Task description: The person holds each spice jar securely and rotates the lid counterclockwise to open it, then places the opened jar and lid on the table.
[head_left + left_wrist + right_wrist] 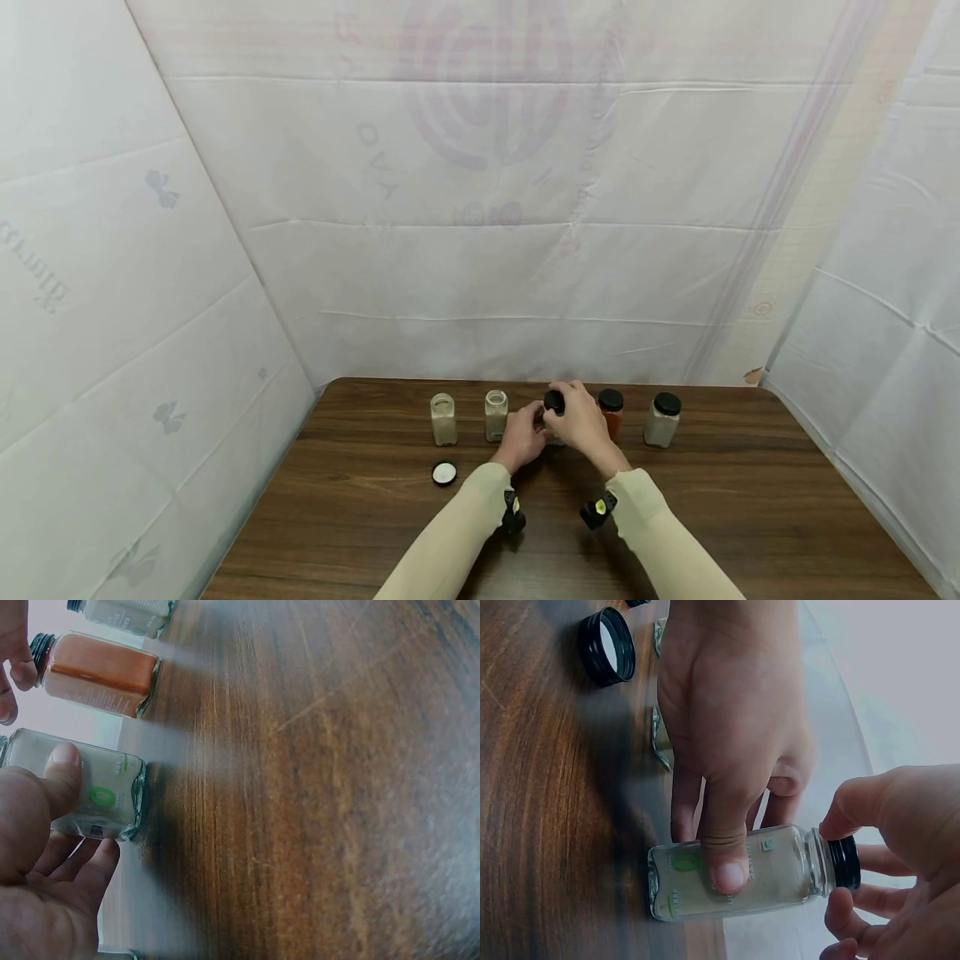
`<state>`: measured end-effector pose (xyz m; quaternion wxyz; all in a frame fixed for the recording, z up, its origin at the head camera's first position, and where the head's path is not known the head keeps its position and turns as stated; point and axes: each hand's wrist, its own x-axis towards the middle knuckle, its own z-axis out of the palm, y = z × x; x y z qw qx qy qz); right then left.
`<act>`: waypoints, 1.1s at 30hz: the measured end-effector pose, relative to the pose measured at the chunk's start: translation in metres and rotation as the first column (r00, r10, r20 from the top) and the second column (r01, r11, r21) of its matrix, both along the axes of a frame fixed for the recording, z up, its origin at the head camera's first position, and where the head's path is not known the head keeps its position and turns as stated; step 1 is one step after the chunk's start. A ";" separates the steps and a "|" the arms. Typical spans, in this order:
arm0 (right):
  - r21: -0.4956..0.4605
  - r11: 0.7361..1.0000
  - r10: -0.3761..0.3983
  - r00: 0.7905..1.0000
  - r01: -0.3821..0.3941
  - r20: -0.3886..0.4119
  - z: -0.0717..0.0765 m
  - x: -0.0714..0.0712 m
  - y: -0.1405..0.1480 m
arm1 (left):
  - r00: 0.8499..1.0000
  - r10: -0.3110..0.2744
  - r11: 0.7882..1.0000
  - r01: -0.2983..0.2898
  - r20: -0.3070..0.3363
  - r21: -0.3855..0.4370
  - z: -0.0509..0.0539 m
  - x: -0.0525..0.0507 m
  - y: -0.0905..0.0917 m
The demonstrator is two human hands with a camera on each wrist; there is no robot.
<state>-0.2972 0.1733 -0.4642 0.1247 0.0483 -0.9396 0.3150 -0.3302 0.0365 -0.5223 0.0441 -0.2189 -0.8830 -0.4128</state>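
My left hand (521, 437) grips a square glass jar (780, 881) of pale powder, its thumb on the jar's front face. At the jar's mouth sits a black screw lid (847, 862), which my right hand (583, 421) holds between thumb and fingers. Bare glass shows at the neck below the lid. The jar stands upright on the table, mostly covered by the hands in the head view. Just right of it is a jar of orange-red powder (101, 673) with a black lid, close to my right hand.
Two lidless jars, the outer jar (444, 421) and the nearer jar (496, 417), stand to the left. A loose black lid (444, 473) lies white side up before them. At the right stands a black-lidded pale jar (662, 422). White sheeting (480, 275) rises behind the wooden table (750, 500).
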 end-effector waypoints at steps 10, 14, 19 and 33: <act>0.022 1.000 0.010 1.000 -0.009 -0.015 0.003 0.001 0.001 | 1.000 0.001 1.000 -0.001 0.005 0.000 0.001 0.000 0.000; 0.037 0.999 0.010 1.000 -0.009 -0.026 0.004 0.001 0.003 | 1.000 0.003 1.000 -0.003 0.002 -0.001 0.001 0.000 0.001; 0.039 0.999 0.010 1.000 -0.008 -0.027 0.005 0.001 0.003 | 1.000 0.000 1.000 0.000 -0.004 0.001 0.000 0.001 0.000; 0.029 1.000 0.005 1.000 -0.005 -0.022 0.007 0.001 0.003 | 1.000 -0.013 1.000 0.014 -0.028 0.020 0.000 0.001 -0.002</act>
